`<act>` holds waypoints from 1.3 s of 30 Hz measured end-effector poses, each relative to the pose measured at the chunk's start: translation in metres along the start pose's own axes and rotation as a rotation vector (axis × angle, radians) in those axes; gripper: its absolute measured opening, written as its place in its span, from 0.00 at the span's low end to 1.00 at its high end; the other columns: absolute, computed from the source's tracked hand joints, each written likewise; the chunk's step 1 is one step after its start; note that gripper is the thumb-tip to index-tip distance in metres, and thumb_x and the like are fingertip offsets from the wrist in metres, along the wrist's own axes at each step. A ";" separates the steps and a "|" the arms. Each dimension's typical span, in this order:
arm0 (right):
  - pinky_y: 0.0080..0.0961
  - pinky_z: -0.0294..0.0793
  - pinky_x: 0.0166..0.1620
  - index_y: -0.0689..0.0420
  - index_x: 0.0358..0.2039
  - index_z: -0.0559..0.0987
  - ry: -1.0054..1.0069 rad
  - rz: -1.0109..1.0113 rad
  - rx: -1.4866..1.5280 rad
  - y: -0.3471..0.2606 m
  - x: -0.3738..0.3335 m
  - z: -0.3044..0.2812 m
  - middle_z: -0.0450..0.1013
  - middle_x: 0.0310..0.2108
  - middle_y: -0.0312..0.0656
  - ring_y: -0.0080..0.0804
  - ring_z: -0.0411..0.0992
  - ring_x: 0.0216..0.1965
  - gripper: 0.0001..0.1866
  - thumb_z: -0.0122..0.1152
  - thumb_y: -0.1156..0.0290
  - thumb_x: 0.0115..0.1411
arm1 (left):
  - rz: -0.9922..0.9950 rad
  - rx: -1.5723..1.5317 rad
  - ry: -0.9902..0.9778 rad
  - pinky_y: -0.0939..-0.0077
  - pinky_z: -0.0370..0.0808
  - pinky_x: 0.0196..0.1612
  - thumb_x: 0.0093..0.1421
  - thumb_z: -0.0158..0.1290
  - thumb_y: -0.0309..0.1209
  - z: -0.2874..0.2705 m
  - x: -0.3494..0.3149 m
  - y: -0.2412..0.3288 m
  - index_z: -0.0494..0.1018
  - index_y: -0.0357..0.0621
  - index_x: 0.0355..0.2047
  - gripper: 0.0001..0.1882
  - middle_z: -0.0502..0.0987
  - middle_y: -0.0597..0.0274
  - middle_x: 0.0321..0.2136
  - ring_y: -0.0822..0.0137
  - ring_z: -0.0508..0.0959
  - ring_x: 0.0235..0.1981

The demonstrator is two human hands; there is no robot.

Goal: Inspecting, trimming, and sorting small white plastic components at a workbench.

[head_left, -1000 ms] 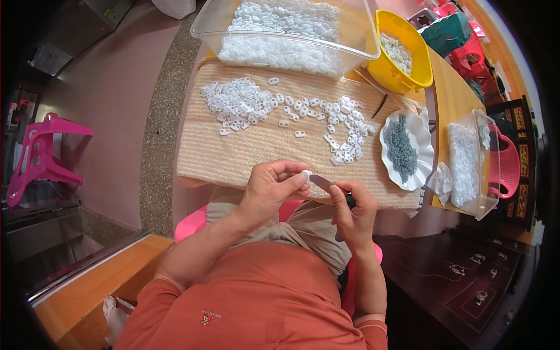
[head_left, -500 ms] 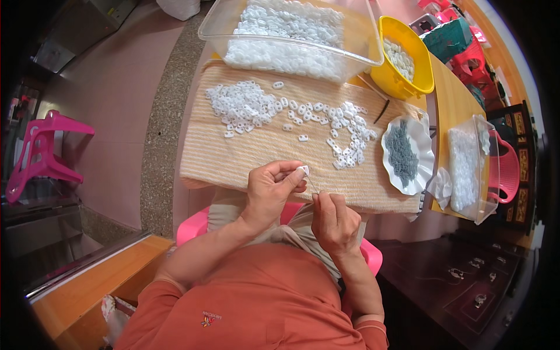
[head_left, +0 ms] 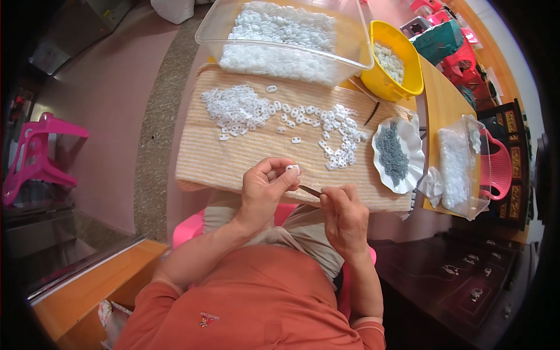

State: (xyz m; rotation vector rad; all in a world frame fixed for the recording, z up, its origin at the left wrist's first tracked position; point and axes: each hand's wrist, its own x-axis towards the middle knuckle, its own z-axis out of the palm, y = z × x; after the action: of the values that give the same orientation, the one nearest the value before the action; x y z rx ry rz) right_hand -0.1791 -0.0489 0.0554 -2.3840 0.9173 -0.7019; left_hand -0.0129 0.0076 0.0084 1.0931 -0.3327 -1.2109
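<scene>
Pinched between the thumb and fingers of my left hand is a small white plastic piece, held above the near edge of the striped cloth. My right hand grips slim dark tweezers, whose tip points toward the left fingertips. Whether the tip carries anything is too small to tell. Beyond my hands lie a heap of white two-holed pieces and, to its right, a looser cluster of the same pieces. A scalloped white dish at the right holds tiny grey parts.
A big clear bin of white pieces stands at the back, beside a yellow basket. Another clear bin sits at the right. A dark stick lies near the dish. On the floor at left stands a pink stool.
My right hand has shifted a little to the right, away from the left one. The tweezers now show more plainly between them. The whole view has slid slightly.
</scene>
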 end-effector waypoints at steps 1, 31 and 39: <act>0.34 0.69 0.28 0.60 0.36 0.73 -0.120 0.012 -0.087 -0.003 0.001 -0.003 0.68 0.28 0.47 0.46 0.70 0.25 0.07 0.57 0.81 0.56 | 0.019 0.008 0.000 0.83 0.76 0.38 0.59 0.56 0.25 0.000 0.000 -0.001 0.72 0.35 0.40 0.10 0.79 0.59 0.33 0.77 0.77 0.32; 0.28 0.71 0.23 0.62 0.44 0.70 0.558 -0.321 0.204 -0.043 0.020 -0.001 0.71 0.31 0.48 0.38 0.72 0.24 0.16 0.58 0.84 0.55 | -0.202 -0.223 -0.106 0.83 0.75 0.37 0.62 0.51 0.25 0.025 -0.044 -0.012 0.70 0.36 0.43 0.09 0.77 0.60 0.35 0.74 0.77 0.32; 0.35 0.74 0.27 0.60 0.44 0.72 0.200 -0.246 -0.208 -0.052 0.029 -0.123 0.74 0.29 0.51 0.46 0.76 0.27 0.13 0.60 0.77 0.57 | -0.238 -0.213 -0.109 0.86 0.73 0.33 0.60 0.54 0.24 0.027 -0.042 -0.009 0.71 0.39 0.38 0.07 0.77 0.63 0.30 0.76 0.74 0.27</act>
State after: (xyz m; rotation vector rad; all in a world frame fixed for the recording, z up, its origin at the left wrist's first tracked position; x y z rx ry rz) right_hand -0.2117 -0.0670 0.1874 -2.6789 0.8170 -0.9976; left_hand -0.0538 0.0310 0.0274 0.9011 -0.1541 -1.4847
